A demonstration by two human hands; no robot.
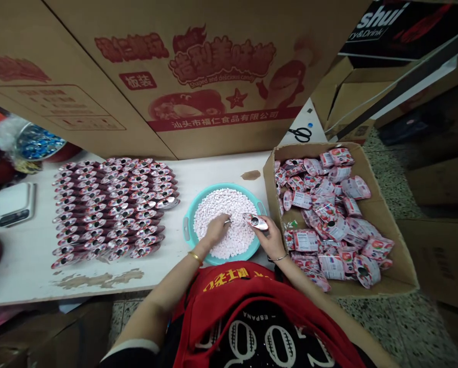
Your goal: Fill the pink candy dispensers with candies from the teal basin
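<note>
A turquoise basin point(189, 240) filled with small white pellet candies point(229, 245) stands on the table before me. My left hand point(216, 230) is over the candies, its fingers closed. A small shiny piece shows at those fingertips, too little of it visible to name. At the basin's right rim my right hand point(271, 240) grips a small candy pouch point(258, 222), its oval end with a dark round opening facing up. To the left, rows of similar pouches point(112, 209) stand packed together, round openings upward.
A cardboard box point(399, 255) heaped with red and pink pouches point(332, 225) stands at the right. Large printed cartons point(213, 117) wall off the back. Black scissors point(301, 134) lie at the back right. A white scale point(15, 202) and a bowl of blue wrapped pieces point(41, 143) are at the left.
</note>
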